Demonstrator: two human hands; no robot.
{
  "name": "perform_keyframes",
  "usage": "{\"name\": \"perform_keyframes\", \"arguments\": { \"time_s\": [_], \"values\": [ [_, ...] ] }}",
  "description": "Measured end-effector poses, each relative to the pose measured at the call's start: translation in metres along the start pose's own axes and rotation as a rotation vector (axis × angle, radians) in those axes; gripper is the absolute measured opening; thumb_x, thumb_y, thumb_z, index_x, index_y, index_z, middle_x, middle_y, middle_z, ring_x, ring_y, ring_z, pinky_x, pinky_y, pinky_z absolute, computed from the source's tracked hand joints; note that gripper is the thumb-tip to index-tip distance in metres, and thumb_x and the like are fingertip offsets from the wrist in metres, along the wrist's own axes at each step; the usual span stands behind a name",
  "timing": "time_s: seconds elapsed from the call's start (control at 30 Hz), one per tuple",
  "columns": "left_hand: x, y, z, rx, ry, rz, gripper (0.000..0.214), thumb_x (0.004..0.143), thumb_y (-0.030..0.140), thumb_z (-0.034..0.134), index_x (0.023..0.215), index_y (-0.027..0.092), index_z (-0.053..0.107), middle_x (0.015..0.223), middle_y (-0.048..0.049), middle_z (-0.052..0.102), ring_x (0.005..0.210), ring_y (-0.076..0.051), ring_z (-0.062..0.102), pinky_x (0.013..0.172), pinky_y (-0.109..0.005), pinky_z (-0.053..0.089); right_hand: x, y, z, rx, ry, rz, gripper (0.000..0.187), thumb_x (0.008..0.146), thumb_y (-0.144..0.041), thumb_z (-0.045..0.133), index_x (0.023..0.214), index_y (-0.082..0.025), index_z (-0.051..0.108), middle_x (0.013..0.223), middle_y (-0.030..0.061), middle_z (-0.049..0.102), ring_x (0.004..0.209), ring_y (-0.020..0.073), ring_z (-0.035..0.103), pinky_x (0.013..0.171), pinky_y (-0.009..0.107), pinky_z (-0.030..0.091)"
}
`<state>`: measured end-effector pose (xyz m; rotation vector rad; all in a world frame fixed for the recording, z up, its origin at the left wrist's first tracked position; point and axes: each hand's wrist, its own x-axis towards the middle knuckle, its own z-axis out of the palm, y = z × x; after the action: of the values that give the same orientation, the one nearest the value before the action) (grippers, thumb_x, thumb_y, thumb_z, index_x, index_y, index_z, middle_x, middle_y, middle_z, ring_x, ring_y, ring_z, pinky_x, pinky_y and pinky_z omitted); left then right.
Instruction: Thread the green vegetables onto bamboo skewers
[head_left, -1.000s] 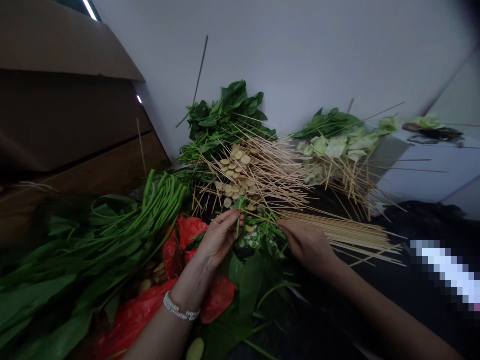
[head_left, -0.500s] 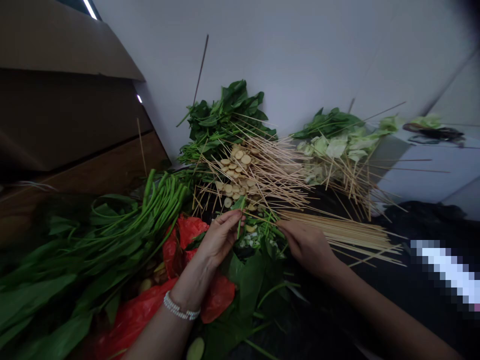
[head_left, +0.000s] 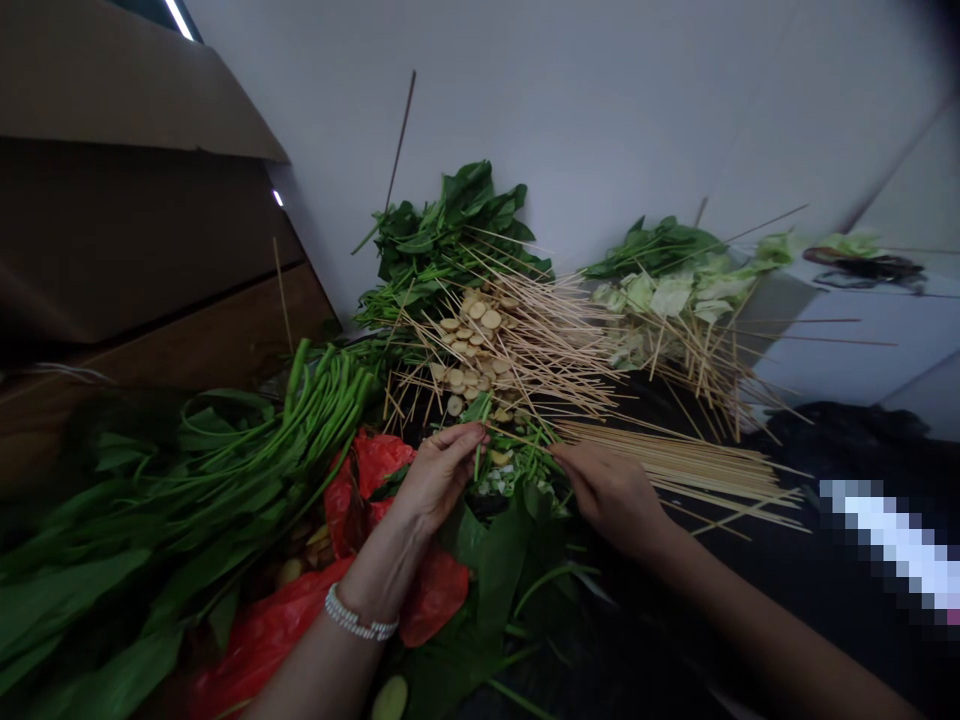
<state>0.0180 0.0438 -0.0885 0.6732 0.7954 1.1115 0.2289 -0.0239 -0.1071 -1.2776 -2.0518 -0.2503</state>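
Observation:
My left hand (head_left: 441,472) pinches a thin green stem (head_left: 478,455) between thumb and fingertips, just above a small heap of cut greens (head_left: 517,465). My right hand (head_left: 611,490) lies on the other side of that heap with fingers curled against a leaf and the near end of a bamboo skewer (head_left: 525,437); what it grips is hard to make out. A large green leaf (head_left: 495,560) hangs below both hands. A beaded bracelet (head_left: 356,620) circles my left wrist.
Loose bamboo skewers (head_left: 690,465) lie at the right. Skewered pale round slices (head_left: 472,345) sit behind the hands. Long green stalks (head_left: 300,420) fill the left, a red plastic bag (head_left: 375,470) beneath them. Leafy bunches (head_left: 450,235) and pale cabbage skewers (head_left: 667,295) lean on the wall. Cardboard box (head_left: 135,180) at left.
Both hands have stayed almost in place. My right hand has edged slightly left and up toward the heap of greens.

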Motion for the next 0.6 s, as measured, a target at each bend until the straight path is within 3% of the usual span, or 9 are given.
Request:
{"name": "perform_keyframes", "arguments": {
  "time_s": [0.23, 0.47, 0.6],
  "values": [
    [-0.003, -0.004, 0.002, 0.093, -0.041, 0.009, 0.028, 0.050, 0.023, 0.091, 0.069, 0.013, 0.074, 0.065, -0.0013, 0.071, 0.061, -0.009, 0.062, 0.062, -0.019, 0.048, -0.001, -0.002, 0.002, 0.010, -0.017, 0.000, 0.025, 0.095, -0.016, 0.043, 0.105, -0.017, 0.067, 0.088, 0.0076, 0.072, 0.079, 0.0172, 0.068, 0.074, 0.029, 0.053],
    [-0.006, -0.018, 0.003, 0.279, -0.124, 0.003, 0.027, 0.059, 0.031, 0.087, 0.076, 0.014, 0.077, 0.070, -0.0031, 0.072, 0.062, -0.011, 0.061, 0.062, -0.022, 0.045, -0.002, -0.007, 0.004, 0.022, -0.021, -0.022, 0.026, 0.094, -0.014, 0.043, 0.108, -0.018, 0.065, 0.090, 0.0076, 0.073, 0.080, 0.0169, 0.069, 0.072, 0.027, 0.054],
    [-0.006, -0.019, 0.004, 0.343, -0.143, 0.057, 0.033, 0.066, 0.043, 0.081, 0.082, 0.014, 0.077, 0.073, -0.0045, 0.072, 0.063, -0.012, 0.059, 0.062, -0.021, 0.045, 0.001, 0.008, -0.006, 0.015, 0.101, 0.058, 0.027, 0.095, -0.017, 0.041, 0.108, -0.018, 0.065, 0.096, 0.0087, 0.073, 0.084, 0.0192, 0.069, 0.074, 0.030, 0.054]
  ]
}}
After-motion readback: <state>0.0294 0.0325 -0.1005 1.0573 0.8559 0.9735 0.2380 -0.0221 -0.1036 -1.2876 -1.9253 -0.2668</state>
